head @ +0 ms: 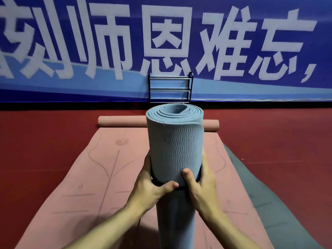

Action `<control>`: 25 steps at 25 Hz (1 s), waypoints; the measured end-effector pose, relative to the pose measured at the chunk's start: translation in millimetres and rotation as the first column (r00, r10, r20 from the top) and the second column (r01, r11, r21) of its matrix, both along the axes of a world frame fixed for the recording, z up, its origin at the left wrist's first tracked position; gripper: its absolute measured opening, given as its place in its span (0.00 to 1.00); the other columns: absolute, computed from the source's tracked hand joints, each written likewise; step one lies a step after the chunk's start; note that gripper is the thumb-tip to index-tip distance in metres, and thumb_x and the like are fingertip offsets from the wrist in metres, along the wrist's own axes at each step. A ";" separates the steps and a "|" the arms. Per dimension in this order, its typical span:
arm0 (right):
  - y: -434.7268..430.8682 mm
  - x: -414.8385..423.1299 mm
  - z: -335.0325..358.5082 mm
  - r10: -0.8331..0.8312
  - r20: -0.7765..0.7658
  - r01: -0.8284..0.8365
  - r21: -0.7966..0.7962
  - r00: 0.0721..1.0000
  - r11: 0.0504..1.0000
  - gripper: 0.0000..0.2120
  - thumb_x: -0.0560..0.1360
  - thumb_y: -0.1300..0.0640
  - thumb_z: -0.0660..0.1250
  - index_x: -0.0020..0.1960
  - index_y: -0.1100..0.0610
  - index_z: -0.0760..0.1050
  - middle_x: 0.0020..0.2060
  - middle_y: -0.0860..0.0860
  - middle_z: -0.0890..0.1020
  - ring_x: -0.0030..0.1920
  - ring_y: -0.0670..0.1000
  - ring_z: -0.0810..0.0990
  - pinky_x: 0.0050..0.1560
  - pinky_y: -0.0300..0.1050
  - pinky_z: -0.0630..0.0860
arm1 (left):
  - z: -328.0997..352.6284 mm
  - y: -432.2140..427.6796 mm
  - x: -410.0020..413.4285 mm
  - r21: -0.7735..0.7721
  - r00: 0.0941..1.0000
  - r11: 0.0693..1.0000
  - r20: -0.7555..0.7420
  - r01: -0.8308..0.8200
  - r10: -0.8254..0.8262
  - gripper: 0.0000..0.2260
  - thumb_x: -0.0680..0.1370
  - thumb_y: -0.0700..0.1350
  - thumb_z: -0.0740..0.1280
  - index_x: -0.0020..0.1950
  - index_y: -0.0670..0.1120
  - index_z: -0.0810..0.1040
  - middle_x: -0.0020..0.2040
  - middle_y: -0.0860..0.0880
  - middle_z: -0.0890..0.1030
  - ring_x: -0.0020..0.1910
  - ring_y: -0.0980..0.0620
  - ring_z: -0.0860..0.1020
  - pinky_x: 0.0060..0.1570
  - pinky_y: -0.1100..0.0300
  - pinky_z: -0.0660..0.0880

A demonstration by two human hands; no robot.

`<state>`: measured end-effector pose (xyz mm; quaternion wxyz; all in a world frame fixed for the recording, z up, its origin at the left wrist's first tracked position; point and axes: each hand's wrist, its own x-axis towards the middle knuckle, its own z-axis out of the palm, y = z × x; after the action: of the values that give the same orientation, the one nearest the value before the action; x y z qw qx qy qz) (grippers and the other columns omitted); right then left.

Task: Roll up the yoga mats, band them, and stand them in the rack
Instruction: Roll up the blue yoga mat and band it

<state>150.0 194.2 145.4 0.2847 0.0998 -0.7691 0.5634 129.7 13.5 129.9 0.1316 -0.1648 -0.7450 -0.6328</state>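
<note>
A rolled blue yoga mat stands upright in front of me, its spiral end facing up. A black band circles the roll about halfway down. My left hand grips the roll and band from the left, thumb across the front. My right hand grips it from the right, thumb pressed upward on the ribbed surface. A pink mat lies flat beneath, its far end curled into a small roll. A dark grey mat lies flat under it on the right. The black rack stands at the wall.
Red floor spreads on both sides of the mats. A large blue banner with white characters covers the wall behind the rack. The rack's metal bars hold nothing.
</note>
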 end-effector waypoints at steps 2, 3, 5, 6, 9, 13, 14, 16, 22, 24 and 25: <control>4.2 -3.2 -3.7 0.037 0.022 -0.038 0.049 0.999 0.998 0.44 0.72 0.25 0.63 0.81 0.46 0.58 0.74 0.43 0.72 0.73 0.47 0.72 0.68 0.58 0.73 | -6.7 0.8 -0.5 -0.038 0.999 0.999 0.048 0.024 -0.022 0.42 0.62 0.61 0.82 0.71 0.60 0.65 0.64 0.58 0.79 0.64 0.53 0.79 0.60 0.52 0.78; 4.5 -1.3 -12.9 0.041 0.049 -0.044 0.061 0.998 0.997 0.44 0.72 0.26 0.63 0.81 0.45 0.57 0.75 0.42 0.71 0.73 0.46 0.71 0.69 0.58 0.72 | -14.3 0.9 0.5 -0.074 0.997 0.997 0.071 0.032 -0.026 0.42 0.62 0.64 0.81 0.71 0.59 0.65 0.63 0.60 0.80 0.64 0.54 0.79 0.60 0.52 0.78; 4.1 4.2 -32.8 0.036 0.097 -0.039 0.032 0.995 0.999 0.44 0.72 0.24 0.63 0.81 0.42 0.57 0.75 0.41 0.70 0.74 0.45 0.70 0.70 0.59 0.72 | -25.4 1.1 0.0 -0.124 0.992 0.991 0.120 0.048 -0.033 0.41 0.63 0.69 0.78 0.70 0.56 0.67 0.62 0.61 0.80 0.64 0.54 0.79 0.62 0.51 0.77; 5.4 5.5 -38.7 0.036 0.111 -0.037 0.003 0.993 0.999 0.43 0.72 0.24 0.62 0.81 0.41 0.58 0.75 0.41 0.70 0.74 0.45 0.70 0.70 0.59 0.71 | -25.2 2.6 -1.5 -0.140 0.989 0.988 0.145 0.059 -0.038 0.40 0.63 0.70 0.77 0.70 0.56 0.68 0.63 0.60 0.81 0.64 0.55 0.79 0.63 0.49 0.77; 14.8 0.1 -33.7 0.039 0.132 -0.032 -0.053 0.991 0.998 0.43 0.71 0.24 0.63 0.80 0.43 0.60 0.74 0.39 0.71 0.74 0.43 0.70 0.72 0.58 0.70 | -12.2 12.2 -8.6 -0.159 0.992 0.985 0.118 0.059 -0.041 0.42 0.66 0.70 0.75 0.73 0.55 0.66 0.66 0.59 0.78 0.66 0.56 0.77 0.66 0.54 0.74; 23.2 -11.7 -23.8 0.042 0.100 -0.038 -0.040 0.994 0.998 0.49 0.70 0.27 0.68 0.82 0.47 0.53 0.78 0.41 0.64 0.77 0.45 0.64 0.75 0.56 0.66 | 5.6 25.3 -14.4 -0.117 1.000 0.993 -0.019 0.019 -0.021 0.46 0.65 0.60 0.79 0.77 0.57 0.60 0.68 0.64 0.74 0.68 0.61 0.74 0.63 0.66 0.72; 24.3 -13.7 -22.7 0.042 0.088 -0.040 -0.021 0.995 0.999 0.49 0.70 0.29 0.69 0.82 0.47 0.52 0.78 0.39 0.64 0.77 0.44 0.64 0.74 0.52 0.67 | 6.8 28.7 -15.5 -0.133 0.999 0.991 -0.033 0.026 -0.030 0.46 0.64 0.59 0.80 0.77 0.60 0.59 0.68 0.64 0.74 0.68 0.61 0.74 0.63 0.64 0.73; 26.8 -16.5 -20.8 0.042 0.086 -0.041 -0.008 0.995 0.999 0.46 0.70 0.33 0.68 0.81 0.46 0.53 0.73 0.30 0.66 0.74 0.37 0.66 0.69 0.40 0.68 | 3.0 33.7 -17.5 -0.165 0.998 0.985 0.010 0.059 -0.058 0.45 0.64 0.61 0.79 0.75 0.66 0.57 0.68 0.65 0.74 0.68 0.62 0.73 0.65 0.58 0.73; 41.4 -5.1 -49.1 0.024 0.203 -0.029 0.025 0.979 0.999 0.40 0.70 0.28 0.66 0.77 0.44 0.62 0.66 0.29 0.73 0.67 0.35 0.72 0.65 0.43 0.73 | -34.9 30.6 -9.5 -0.358 0.980 0.918 0.158 0.170 -0.120 0.43 0.65 0.67 0.76 0.70 0.76 0.51 0.61 0.81 0.68 0.67 0.69 0.72 0.61 0.71 0.70; 41.4 7.0 -62.7 0.048 0.275 -0.057 0.024 0.960 0.998 0.38 0.70 0.27 0.67 0.75 0.42 0.65 0.66 0.34 0.76 0.68 0.40 0.74 0.66 0.51 0.75 | -38.3 25.2 -4.5 -0.378 0.974 0.904 0.179 0.200 -0.140 0.44 0.65 0.69 0.76 0.70 0.76 0.48 0.62 0.84 0.65 0.66 0.73 0.69 0.60 0.75 0.67; 41.7 10.7 -64.7 0.062 0.289 -0.074 0.033 0.955 0.997 0.37 0.70 0.28 0.68 0.74 0.40 0.65 0.66 0.35 0.76 0.68 0.40 0.74 0.66 0.49 0.75 | -35.7 22.6 -5.1 -0.377 0.974 0.903 0.164 0.206 -0.154 0.45 0.64 0.71 0.75 0.69 0.77 0.48 0.63 0.84 0.64 0.66 0.75 0.67 0.61 0.76 0.66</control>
<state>160.7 235.9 80.7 0.1479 0.0493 -0.8106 0.5645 124.7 36.1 94.3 -0.0119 -0.2145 -0.8449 -0.4898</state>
